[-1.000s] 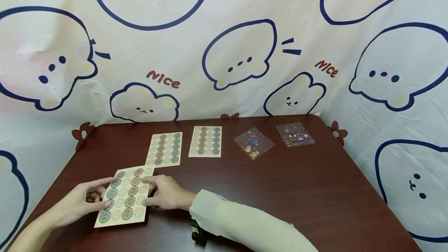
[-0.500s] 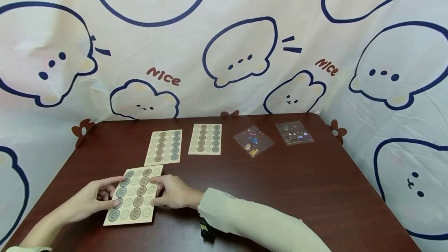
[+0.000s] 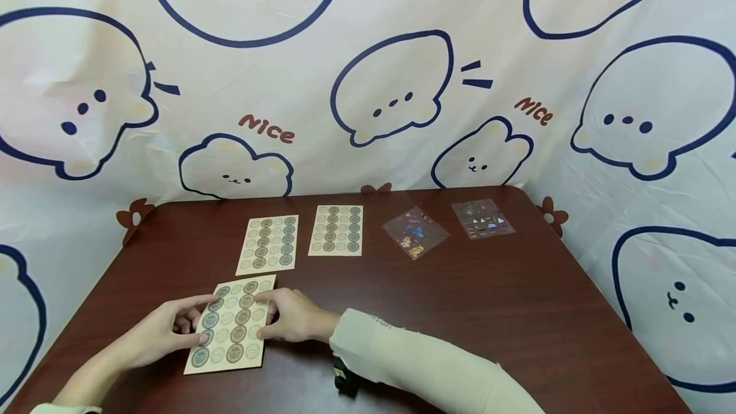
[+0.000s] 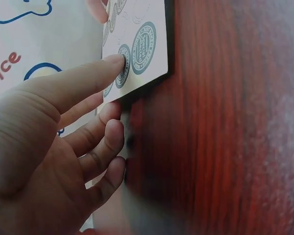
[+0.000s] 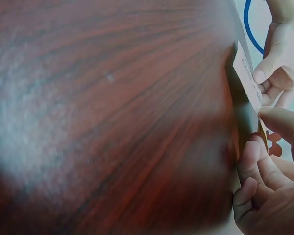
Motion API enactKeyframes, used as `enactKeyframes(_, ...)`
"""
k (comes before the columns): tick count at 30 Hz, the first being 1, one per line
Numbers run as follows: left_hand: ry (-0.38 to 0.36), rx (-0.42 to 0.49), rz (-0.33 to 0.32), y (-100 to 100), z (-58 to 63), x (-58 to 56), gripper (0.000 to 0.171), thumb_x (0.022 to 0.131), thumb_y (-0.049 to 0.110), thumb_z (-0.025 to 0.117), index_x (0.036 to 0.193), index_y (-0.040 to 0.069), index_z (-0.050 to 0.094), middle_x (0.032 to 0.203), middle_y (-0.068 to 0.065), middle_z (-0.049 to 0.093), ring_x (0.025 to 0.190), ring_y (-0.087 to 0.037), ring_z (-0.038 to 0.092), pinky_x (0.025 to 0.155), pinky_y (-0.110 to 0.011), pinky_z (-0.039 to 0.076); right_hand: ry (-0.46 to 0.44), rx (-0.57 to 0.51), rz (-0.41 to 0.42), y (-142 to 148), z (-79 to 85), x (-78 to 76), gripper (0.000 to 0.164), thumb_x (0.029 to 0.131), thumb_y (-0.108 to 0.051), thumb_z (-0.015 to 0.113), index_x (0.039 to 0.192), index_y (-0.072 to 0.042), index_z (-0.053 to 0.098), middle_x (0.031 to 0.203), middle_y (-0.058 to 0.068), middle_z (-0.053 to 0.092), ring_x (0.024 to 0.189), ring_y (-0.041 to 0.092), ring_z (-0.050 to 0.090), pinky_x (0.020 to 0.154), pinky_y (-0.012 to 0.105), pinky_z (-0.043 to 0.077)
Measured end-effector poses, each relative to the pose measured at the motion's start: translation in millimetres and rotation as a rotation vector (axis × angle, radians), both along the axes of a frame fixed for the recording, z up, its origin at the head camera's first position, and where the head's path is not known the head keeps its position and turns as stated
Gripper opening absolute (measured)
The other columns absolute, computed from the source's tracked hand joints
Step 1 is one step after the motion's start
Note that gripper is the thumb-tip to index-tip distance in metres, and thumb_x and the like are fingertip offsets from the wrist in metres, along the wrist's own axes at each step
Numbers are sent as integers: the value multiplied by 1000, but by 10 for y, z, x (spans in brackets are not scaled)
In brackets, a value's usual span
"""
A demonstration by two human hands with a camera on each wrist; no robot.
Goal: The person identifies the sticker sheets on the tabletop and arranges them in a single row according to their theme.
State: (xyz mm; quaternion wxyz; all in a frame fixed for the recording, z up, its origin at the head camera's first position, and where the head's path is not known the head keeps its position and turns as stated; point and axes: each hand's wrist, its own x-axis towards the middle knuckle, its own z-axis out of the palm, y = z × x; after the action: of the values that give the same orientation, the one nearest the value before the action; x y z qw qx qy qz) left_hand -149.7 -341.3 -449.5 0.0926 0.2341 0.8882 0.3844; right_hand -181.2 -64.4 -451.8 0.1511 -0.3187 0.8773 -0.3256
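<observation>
Both hands pinch a cream sticker sheet (image 3: 230, 328) printed with rows of round grey, brown and pale stickers. My left hand (image 3: 152, 334) grips its left edge, thumb on the printed face and fingers behind. On the right edge, my right hand (image 3: 299, 318) pinches likewise. In the left wrist view the sheet (image 4: 159, 58) stands tilted, its lower edge close to the table. The right wrist view has the sheet (image 5: 246, 78) nearly edge-on, with a dark gap under it. Just beyond lies a similar sticker sheet (image 3: 267, 245); another such sheet (image 3: 336, 230) lies right of that.
A clear sheet with colourful stickers (image 3: 416, 232) and a second clear sheet with small shapes (image 3: 482, 219) lie at the back right of the brown table (image 3: 460, 324). A cartoon-printed curtain (image 3: 368, 82) stands behind the table and along both sides.
Both hands have carried the held sticker sheet a little to the right, keeping their grip. The sheets lying on the table have not moved.
</observation>
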Motion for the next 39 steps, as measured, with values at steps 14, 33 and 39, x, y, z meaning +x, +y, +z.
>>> enactKeyframes(14,-45,-38,27,35,6,-10,66,87,13,78,137,-16,48,83,1,55,64,0,47,56,-23,40,25,-2,28,21,-19,1,67,84,-16,82,145,-11,55,71,-12,65,59,-9,52,65,6,42)
enactKeyframes(33,-33,-29,30,30,-19,-14,66,86,16,79,137,-14,49,82,3,55,64,0,48,56,-23,41,32,-9,47,28,21,7,66,83,-14,83,143,-8,56,72,-8,67,59,-8,52,66,6,42)
enactKeyframes(39,-60,-61,47,42,-4,-9,68,85,18,80,137,-13,49,82,1,55,64,0,48,56,-23,41,12,14,33,19,34,17,67,83,-16,82,144,-9,56,70,-9,66,58,-7,53,62,7,43)
